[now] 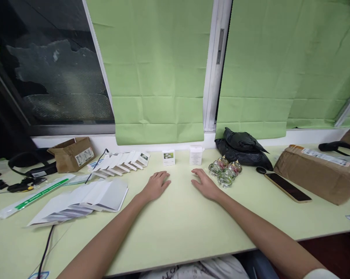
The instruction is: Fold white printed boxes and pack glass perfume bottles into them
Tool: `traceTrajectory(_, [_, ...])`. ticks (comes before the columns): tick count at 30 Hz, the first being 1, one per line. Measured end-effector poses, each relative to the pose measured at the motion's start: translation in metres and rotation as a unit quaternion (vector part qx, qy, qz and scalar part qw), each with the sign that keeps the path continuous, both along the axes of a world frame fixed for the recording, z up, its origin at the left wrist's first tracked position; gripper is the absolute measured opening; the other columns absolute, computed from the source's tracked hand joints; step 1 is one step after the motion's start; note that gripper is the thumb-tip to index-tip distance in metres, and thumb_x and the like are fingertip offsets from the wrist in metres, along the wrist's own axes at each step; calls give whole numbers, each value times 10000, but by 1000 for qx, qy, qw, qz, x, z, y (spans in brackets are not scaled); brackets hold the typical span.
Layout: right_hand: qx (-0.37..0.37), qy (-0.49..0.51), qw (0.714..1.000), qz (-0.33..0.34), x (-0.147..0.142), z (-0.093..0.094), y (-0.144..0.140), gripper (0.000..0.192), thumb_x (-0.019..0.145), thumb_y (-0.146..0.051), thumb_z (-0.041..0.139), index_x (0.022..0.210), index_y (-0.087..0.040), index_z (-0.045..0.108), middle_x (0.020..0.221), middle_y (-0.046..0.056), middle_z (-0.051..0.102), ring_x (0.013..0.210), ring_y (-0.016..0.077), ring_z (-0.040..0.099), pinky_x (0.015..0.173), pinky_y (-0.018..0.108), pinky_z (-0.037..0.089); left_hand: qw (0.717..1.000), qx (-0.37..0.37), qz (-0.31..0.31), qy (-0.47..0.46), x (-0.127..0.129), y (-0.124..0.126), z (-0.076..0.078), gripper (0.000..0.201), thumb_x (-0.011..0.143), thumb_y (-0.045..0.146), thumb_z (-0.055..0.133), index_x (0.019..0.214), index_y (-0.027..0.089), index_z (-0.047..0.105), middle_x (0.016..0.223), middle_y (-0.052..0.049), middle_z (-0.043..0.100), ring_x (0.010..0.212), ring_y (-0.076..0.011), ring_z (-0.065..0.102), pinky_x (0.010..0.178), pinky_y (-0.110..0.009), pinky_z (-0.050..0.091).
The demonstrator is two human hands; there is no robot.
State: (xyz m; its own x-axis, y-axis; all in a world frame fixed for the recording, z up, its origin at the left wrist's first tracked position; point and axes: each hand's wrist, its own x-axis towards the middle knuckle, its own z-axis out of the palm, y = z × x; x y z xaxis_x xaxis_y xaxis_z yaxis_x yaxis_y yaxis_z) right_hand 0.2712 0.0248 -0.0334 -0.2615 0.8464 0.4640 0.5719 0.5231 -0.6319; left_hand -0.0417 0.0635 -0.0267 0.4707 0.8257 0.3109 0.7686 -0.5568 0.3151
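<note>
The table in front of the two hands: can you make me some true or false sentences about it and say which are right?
1. The left hand and the right hand are touching each other. False: there is a gap between them.
2. A small white box stands beyond the left hand. True.
3. The phone is nearer to the right hand than to the left hand. True.
4. The curtains are red. False: they are green.
5. The black bag lies under the left hand. False: it lies near the window, off to the right.
</note>
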Motion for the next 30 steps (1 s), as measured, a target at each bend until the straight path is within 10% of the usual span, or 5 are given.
traceTrajectory(9, [81,-55,995,-30,2,31,-14,319,1015,-284,509,1331,-282,550,1371,84,554,1283,262,530,1112,440,438,1000,6,-2,-4,-2,4,-3,491,1037,583,392,1401,303,567,1528,-81,525,1416,-313,441,1141,-514,373])
traceTrajectory(16, [197,-132,940,-244,46,73,-17,318,1066,-325,368,1174,-202,640,1052,150,661,1034,321,582,980,448,421,1000,-9,0,7,-2,2,1,515,1041,590,373,1415,288,559,1542,-87,516,1446,-318,414,1148,-520,364])
traceTrajectory(22, [62,-204,881,-422,64,81,-20,370,1068,-387,397,993,-189,701,845,129,726,785,254,674,739,329,429,1000,-11,-1,7,-1,2,1,523,1041,599,364,1415,286,554,1551,-86,504,1446,-318,408,1151,-524,356])
traceTrajectory(30, [-84,-272,864,-416,62,92,-28,464,1063,-460,401,1102,-152,746,1054,218,755,1011,303,733,877,367,485,1000,-16,3,10,2,-7,10,522,1045,586,373,1417,271,557,1536,-83,523,1451,-303,410,1179,-504,338])
